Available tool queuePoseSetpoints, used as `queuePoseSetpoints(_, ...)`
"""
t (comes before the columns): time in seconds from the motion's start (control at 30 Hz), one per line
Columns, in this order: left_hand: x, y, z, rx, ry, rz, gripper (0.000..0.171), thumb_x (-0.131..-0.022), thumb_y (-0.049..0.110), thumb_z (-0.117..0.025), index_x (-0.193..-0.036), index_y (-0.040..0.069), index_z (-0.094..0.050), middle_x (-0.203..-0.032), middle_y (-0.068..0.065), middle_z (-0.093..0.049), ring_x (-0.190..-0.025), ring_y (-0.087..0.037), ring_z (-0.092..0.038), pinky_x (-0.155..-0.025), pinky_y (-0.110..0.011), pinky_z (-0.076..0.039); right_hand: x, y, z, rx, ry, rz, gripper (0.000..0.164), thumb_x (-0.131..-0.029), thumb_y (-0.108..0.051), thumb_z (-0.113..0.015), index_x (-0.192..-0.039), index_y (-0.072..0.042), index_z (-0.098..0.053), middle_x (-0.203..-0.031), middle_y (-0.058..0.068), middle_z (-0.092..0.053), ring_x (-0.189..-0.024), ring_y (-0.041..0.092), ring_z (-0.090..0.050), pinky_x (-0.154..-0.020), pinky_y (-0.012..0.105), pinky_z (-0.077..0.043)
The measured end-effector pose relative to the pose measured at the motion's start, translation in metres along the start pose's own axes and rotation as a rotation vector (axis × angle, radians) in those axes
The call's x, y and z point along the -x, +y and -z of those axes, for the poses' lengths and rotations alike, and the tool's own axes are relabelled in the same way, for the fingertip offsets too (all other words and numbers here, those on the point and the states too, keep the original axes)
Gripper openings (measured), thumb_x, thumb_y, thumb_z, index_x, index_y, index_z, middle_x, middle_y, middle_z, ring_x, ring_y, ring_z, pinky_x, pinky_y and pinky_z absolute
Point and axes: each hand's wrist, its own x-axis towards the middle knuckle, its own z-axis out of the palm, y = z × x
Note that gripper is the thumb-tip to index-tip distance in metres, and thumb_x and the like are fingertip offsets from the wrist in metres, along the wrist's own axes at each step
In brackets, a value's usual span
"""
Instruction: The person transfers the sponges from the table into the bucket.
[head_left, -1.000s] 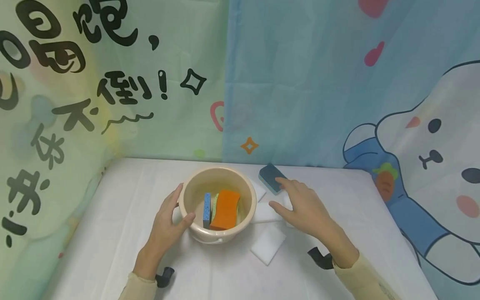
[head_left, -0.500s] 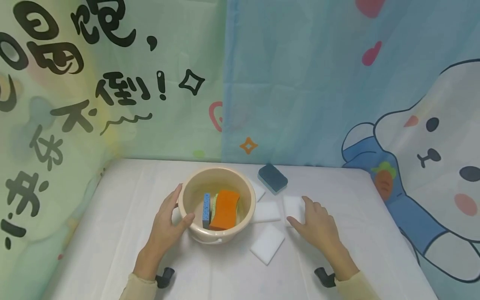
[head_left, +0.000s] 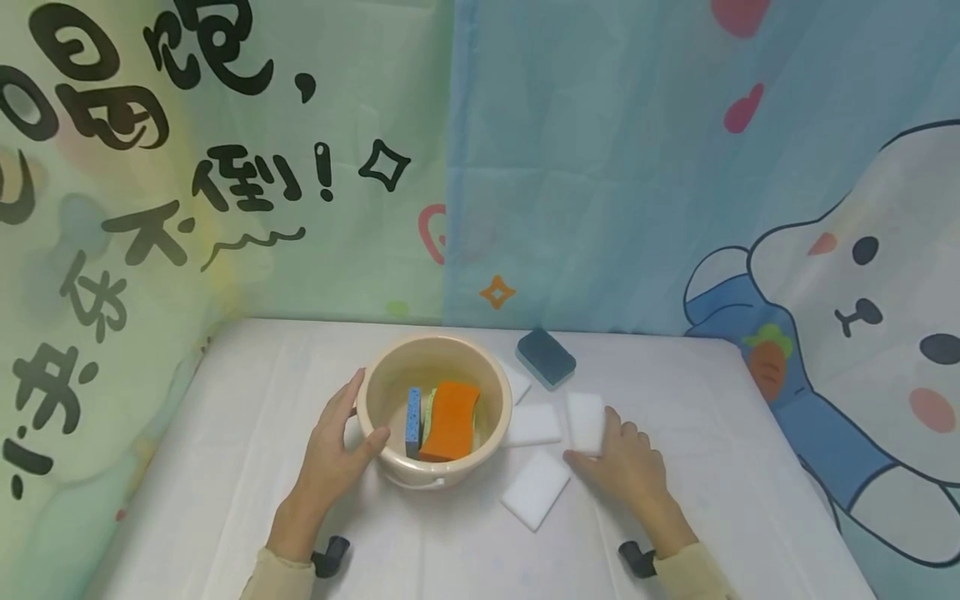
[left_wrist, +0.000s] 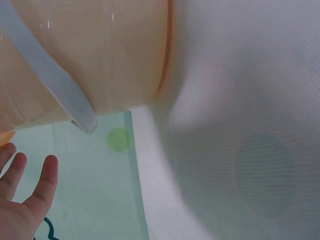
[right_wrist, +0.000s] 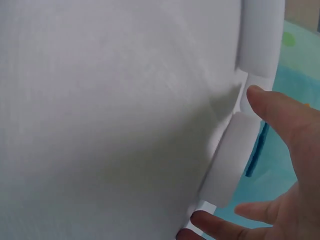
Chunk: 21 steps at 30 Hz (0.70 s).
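A cream bucket stands on the table, holding a blue sponge, an orange wavy sponge and something pale green between them. My left hand rests against its left side, thumb over the rim, fingers fairly straight. In the left wrist view, spread fingers show below the bucket wall. My right hand is at a white sponge, thumb by its lower edge, index finger by its right edge. In the right wrist view, thumb and fingers spread around this sponge; firm contact cannot be told.
More white sponges lie beside the bucket: one in front, one at its right, and one partly hidden. A dark teal sponge lies near the table's back edge. Printed curtains stand behind the white table.
My right hand has left the dark teal sponge and come down toward me to the rightmost white sponge, its thumb now at that sponge's lower edge. My left hand and the bucket stay put.
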Motion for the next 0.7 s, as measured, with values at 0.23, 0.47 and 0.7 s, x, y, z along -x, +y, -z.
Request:
queuePoseSetpoints(0.23, 0.000, -0.001, 0.000, 0.009, -0.008, 0.002, 0.079, -0.090, 0.032, -0.067, -0.157, 0.011, -0.032, -0.157, -0.009, -0.039, -0.141, -0.029, -0.038, -0.106, -0.051, -0.045, 0.000, -0.003, -0.005, 0.034, 0.003, -0.018, 0.096, -0.086, -0.049, -0.070, -0.142, 0.017, -0.030, -0.104, 0.035, -0.053, -0.092, 0.047, -0.056, -0.068, 0.058, -0.052)
queuePoseSetpoints(0.47, 0.001, -0.001, -0.001, 0.011, -0.009, 0.002, 0.079, -0.089, 0.028, -0.068, -0.157, 0.012, -0.033, -0.157, -0.009, -0.039, -0.141, -0.030, -0.038, -0.105, -0.051, -0.046, 0.001, 0.005, -0.005, -0.013, -0.004, -0.059, 0.093, -0.086, -0.042, -0.070, -0.144, 0.016, -0.027, -0.109, 0.038, -0.051, -0.095, 0.049, -0.056, -0.071, 0.061, -0.053)
queuePoseSetpoints(0.7, 0.000, 0.000, 0.001, 0.009, -0.005, -0.015, 0.079, -0.089, 0.029, -0.068, -0.157, 0.011, -0.032, -0.157, -0.010, -0.039, -0.141, -0.030, -0.038, -0.105, -0.051, -0.046, 0.005, 0.013, 0.004, -0.092, 0.018, -0.058, 0.094, -0.086, -0.040, -0.070, -0.146, 0.017, -0.025, -0.118, 0.043, -0.050, -0.102, 0.056, -0.055, -0.077, 0.065, -0.053)
